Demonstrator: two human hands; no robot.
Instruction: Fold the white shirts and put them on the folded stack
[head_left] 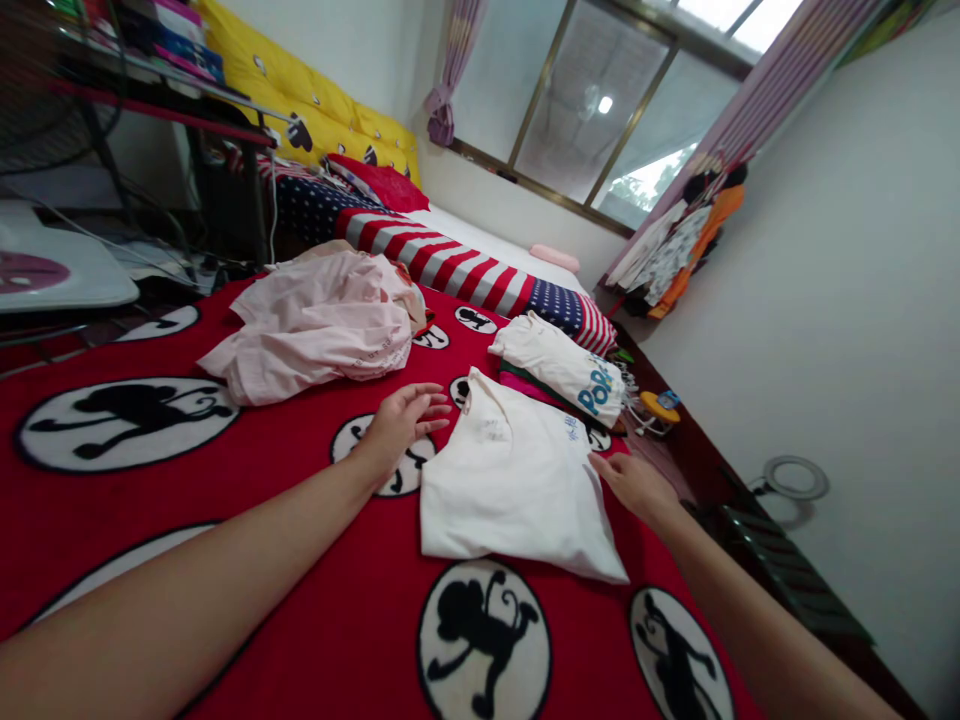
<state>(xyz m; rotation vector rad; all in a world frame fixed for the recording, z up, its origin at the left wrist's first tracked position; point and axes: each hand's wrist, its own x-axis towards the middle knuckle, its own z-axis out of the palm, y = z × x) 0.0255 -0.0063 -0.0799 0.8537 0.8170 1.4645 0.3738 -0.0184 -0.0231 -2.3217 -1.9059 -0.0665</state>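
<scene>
A white T-shirt (510, 480) lies folded flat on the red bedspread (300, 480) with black monkey medallions. My left hand (401, 420) hovers open at the shirt's far left edge, fingers stretched toward its collar. My right hand (634, 482) rests flat and open on the shirt's right edge. Beyond it lies a folded stack topped by a white shirt with blue "POP" lettering (562, 365). A loose heap of pale pink clothes (315, 325) sits farther left on the bed.
A stars-and-stripes quilt (450, 260) and a red pillow (382, 185) lie behind, under a yellow headboard (300, 100). A desk frame (150, 90) stands at left. The bed's right edge drops to a floor with small items and a dark crate (780, 570). Clothes hang by the window.
</scene>
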